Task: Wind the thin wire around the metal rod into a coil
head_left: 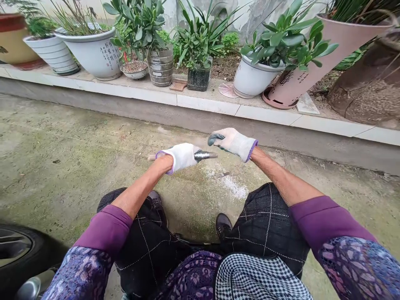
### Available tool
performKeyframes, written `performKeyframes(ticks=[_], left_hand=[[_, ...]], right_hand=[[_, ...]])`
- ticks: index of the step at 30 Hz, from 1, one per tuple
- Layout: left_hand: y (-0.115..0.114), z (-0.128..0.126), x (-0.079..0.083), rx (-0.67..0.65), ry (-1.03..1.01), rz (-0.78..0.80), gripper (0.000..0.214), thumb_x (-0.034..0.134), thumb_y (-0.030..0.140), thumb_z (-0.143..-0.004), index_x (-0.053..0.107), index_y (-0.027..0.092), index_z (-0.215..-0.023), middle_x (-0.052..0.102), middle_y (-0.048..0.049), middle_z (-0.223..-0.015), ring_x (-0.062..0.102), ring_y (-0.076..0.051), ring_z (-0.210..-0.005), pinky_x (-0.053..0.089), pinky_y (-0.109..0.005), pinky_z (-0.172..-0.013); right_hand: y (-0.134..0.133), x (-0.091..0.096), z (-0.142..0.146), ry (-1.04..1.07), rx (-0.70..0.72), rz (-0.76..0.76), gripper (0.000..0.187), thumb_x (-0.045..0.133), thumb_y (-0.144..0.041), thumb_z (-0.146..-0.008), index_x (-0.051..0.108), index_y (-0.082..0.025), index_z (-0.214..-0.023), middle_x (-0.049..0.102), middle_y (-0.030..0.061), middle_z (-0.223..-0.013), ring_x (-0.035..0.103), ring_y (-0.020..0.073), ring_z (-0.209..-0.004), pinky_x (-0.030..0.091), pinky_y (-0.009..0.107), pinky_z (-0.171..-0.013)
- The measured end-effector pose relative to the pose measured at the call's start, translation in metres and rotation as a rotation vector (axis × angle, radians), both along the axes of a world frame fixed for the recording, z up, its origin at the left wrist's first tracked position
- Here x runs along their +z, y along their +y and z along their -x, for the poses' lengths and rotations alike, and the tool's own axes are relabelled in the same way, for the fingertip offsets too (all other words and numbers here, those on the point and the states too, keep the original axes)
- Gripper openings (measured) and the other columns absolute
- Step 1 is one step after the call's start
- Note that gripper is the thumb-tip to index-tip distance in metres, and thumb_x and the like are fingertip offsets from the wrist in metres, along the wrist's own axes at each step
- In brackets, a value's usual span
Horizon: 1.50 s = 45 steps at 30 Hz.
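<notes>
My left hand [184,156], in a white knit glove with a purple cuff, is wrapped round a wooden stick. Silvery wire [201,155] is wound in coils about the stick, and the stick's bare tip [213,155] pokes out to the right. My right hand [229,141], gloved alike with dark grey fingertips, hovers up and right of that tip, apart from it. Its fingers are curled together; whatever they may pinch is too small to see. Below, a small dark piece [222,175] lies on the ground by scattered white powder [236,188].
A tiled ledge [206,104] runs across the back, bearing several potted plants, among them a white pot [253,77] and a tall pink pot [296,79]. My knees flank the mossy concrete ground [187,200]. A vehicle wheel [18,250] stands at the lower left.
</notes>
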State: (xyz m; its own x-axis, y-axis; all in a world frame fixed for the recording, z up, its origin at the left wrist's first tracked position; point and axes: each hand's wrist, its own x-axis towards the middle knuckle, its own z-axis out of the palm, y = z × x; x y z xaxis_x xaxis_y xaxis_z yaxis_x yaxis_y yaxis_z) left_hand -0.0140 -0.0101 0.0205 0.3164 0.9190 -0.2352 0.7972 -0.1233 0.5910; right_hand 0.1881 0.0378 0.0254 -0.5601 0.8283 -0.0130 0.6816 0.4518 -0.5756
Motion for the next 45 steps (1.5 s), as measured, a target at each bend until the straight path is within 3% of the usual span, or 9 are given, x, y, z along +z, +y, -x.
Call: performKeyframes(ticks=[7, 14, 17, 22, 28, 31, 34, 39, 45], left_hand=[[-0.007, 0.013, 0.015, 0.091, -0.319, 0.047, 0.021, 0.060, 0.032, -0.077, 0.066, 0.018, -0.091, 0.051, 0.0035, -0.059, 0.041, -0.008, -0.044, 0.036, -0.019, -0.040], [0.010, 0.011, 0.000, 0.120, 0.410, -0.255, 0.022, 0.050, 0.017, -0.086, 0.069, 0.016, -0.098, 0.069, -0.0104, -0.082, 0.067, -0.022, -0.078, 0.050, -0.031, -0.071], [0.006, 0.005, 0.001, 0.082, 0.477, -0.251, 0.021, 0.054, 0.012, -0.082, 0.069, 0.015, -0.097, 0.070, -0.0146, -0.085, 0.069, -0.028, -0.089, 0.050, -0.036, -0.078], [-0.004, -0.004, 0.010, -0.001, 0.224, -0.128, 0.004, 0.067, 0.022, -0.074, 0.068, 0.018, -0.076, 0.064, -0.0046, -0.065, 0.063, -0.018, -0.065, 0.048, -0.026, -0.062], [-0.006, 0.000, 0.019, 0.173, -0.299, 0.088, 0.017, 0.065, 0.029, -0.073, 0.065, 0.018, -0.087, 0.050, 0.0035, -0.058, 0.041, -0.007, -0.044, 0.035, -0.020, -0.039], [-0.006, 0.002, 0.022, 0.316, -0.471, 0.160, 0.022, 0.067, 0.025, -0.073, 0.064, 0.016, -0.092, 0.045, 0.0046, -0.057, 0.037, -0.006, -0.043, 0.031, -0.020, -0.038], [-0.005, 0.008, 0.032, 0.325, -0.794, 0.221, 0.033, 0.061, 0.028, -0.083, 0.061, 0.019, -0.116, 0.036, 0.0079, -0.055, 0.026, -0.005, -0.040, 0.025, -0.020, -0.038], [0.006, 0.046, 0.057, 0.401, -1.178, 0.089, 0.053, 0.046, 0.064, -0.091, 0.058, 0.026, -0.125, 0.022, 0.0105, -0.050, 0.016, -0.006, -0.038, 0.023, -0.020, -0.038], [0.014, 0.095, 0.067, 0.604, -1.325, -0.049, 0.058, 0.036, 0.072, -0.090, 0.064, 0.025, -0.106, 0.030, 0.0088, -0.047, 0.020, -0.006, -0.036, 0.024, -0.020, -0.038]], right_hand=[[-0.013, -0.010, 0.026, 0.085, -0.029, 0.019, 0.023, 0.047, -0.025, -0.084, 0.069, -0.015, -0.084, 0.066, 0.0026, -0.074, 0.051, 0.0133, -0.063, 0.041, 0.027, -0.064], [-0.037, -0.003, 0.028, -0.140, 0.045, -0.106, 0.022, 0.050, -0.026, -0.088, 0.071, -0.021, -0.089, 0.070, 0.0025, -0.080, 0.055, 0.0145, -0.067, 0.039, 0.026, -0.064], [-0.034, 0.006, 0.019, -0.203, 0.040, -0.124, 0.019, 0.053, -0.027, -0.086, 0.072, -0.022, -0.086, 0.070, 0.0030, -0.077, 0.053, 0.0146, -0.064, 0.037, 0.027, -0.062], [-0.011, 0.009, 0.006, 0.031, 0.023, -0.015, 0.016, 0.053, -0.023, -0.079, 0.068, -0.019, -0.078, 0.067, 0.0022, -0.077, 0.053, 0.0141, -0.068, 0.039, 0.026, -0.065], [-0.005, 0.002, 0.021, 0.326, -0.083, 0.126, 0.015, 0.048, -0.030, -0.076, 0.053, -0.018, -0.068, 0.046, -0.0038, -0.059, 0.036, 0.0094, -0.054, 0.032, 0.025, -0.053], [-0.013, 0.006, 0.028, 0.388, -0.143, 0.220, 0.011, 0.049, -0.026, -0.073, 0.057, -0.018, -0.073, 0.044, -0.0046, -0.057, 0.034, 0.0082, -0.050, 0.029, 0.023, -0.047], [-0.016, 0.010, 0.021, 0.466, -0.204, 0.397, 0.017, 0.050, -0.023, -0.073, 0.062, -0.018, -0.084, 0.041, -0.0062, -0.054, 0.031, 0.0073, -0.042, 0.023, 0.021, -0.039], [-0.001, 0.002, -0.004, 0.502, -0.299, 0.527, 0.016, 0.054, -0.019, -0.073, 0.064, -0.016, -0.085, 0.040, -0.0070, -0.051, 0.029, 0.0061, -0.037, 0.020, 0.020, -0.035], [0.024, -0.015, -0.044, 0.372, -0.406, 0.431, 0.018, 0.049, -0.017, -0.084, 0.067, -0.013, -0.088, 0.041, -0.0057, -0.053, 0.031, 0.0051, -0.041, 0.022, 0.025, -0.042]])
